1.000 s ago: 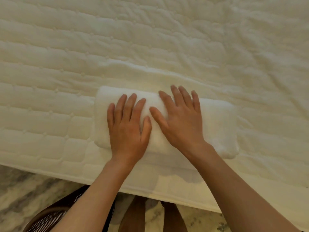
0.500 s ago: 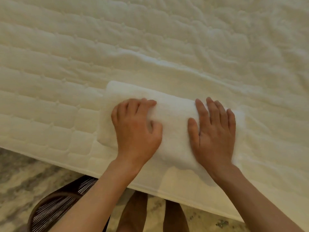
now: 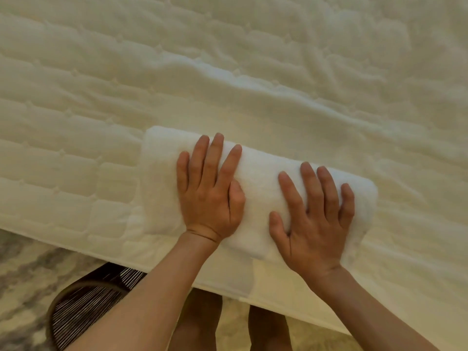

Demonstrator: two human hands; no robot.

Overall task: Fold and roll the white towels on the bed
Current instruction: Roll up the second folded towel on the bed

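Towel [image 3: 260,178], white and bundled thick, lies near the front edge of the bed [image 3: 228,72], slanting away to the right. Both hands press down on it with straight, spread fingers: the left hand [image 3: 209,196] on its left half, the right hand [image 3: 314,224] on its right half, side by side but not touching. The palms hide much of its near edge, and white on white makes its layers hard to read. The forearms are cut off at the frame's bottom.
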